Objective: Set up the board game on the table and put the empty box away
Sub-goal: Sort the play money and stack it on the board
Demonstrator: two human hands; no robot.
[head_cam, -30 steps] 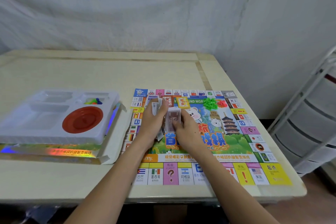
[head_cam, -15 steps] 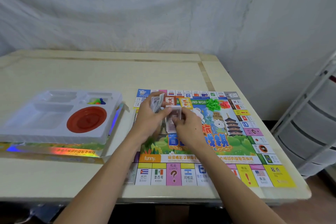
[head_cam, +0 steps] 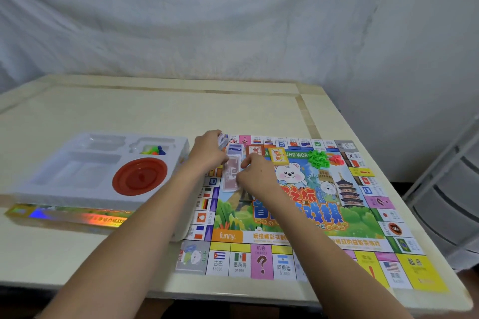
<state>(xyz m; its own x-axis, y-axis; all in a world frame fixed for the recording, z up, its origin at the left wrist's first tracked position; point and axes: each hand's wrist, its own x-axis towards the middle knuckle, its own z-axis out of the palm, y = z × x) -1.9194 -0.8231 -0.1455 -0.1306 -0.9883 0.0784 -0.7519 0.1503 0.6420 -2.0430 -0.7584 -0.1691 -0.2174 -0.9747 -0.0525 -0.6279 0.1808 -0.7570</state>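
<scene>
We find the game board (head_cam: 298,217) lying flat at lower right of the frame on the table (head_cam: 155,116). At centre, above the board's upper left corner, the left hand (head_cam: 207,153) grips a stack of play money (head_cam: 223,140), fingers curled round it. Just beside it, the right hand (head_cam: 255,175) pinches one note (head_cam: 230,176). Green pieces (head_cam: 318,158) and red pieces (head_cam: 336,159) rest farther right. At left, a white tray (head_cam: 77,176) with a red dish (head_cam: 140,176) sits on the box (head_cam: 64,216).
</scene>
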